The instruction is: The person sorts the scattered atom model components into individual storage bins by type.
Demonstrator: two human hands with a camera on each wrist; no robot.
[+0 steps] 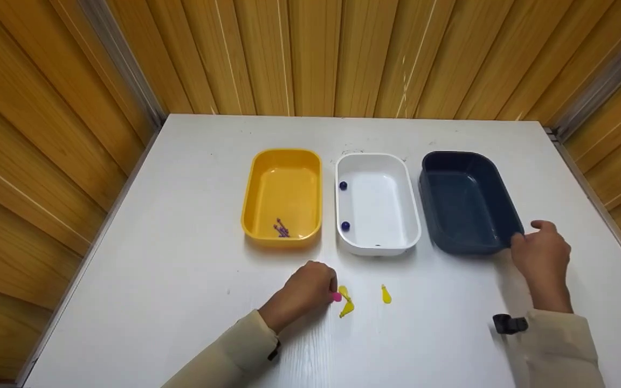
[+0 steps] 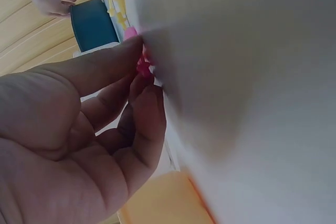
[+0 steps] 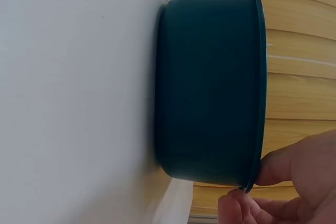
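My left hand [image 1: 305,288] is low over the white table, in front of the yellow and white trays. Its thumb and fingertips pinch a small pink piece [image 2: 144,66], mostly hidden, with a rounded pink end [image 1: 337,297] poking out. Just right of that hand lie two small yellow teardrop-shaped pieces [image 1: 347,309], close together. Another yellow piece [image 1: 386,294] lies farther right. At the near right corner of the dark blue tray [image 1: 464,248], my right hand [image 1: 543,256] holds the rim between thumb and fingers, as the right wrist view shows.
The yellow tray [image 1: 282,242] contains several small purple pieces [image 1: 282,228] near its front. Two dark blue balls [image 1: 345,226] sit along the left side of the white tray [image 1: 378,251]. All three trays stand in a row on the table [image 1: 181,215]. Wood-grain panels [image 1: 310,54] enclose the back and sides.
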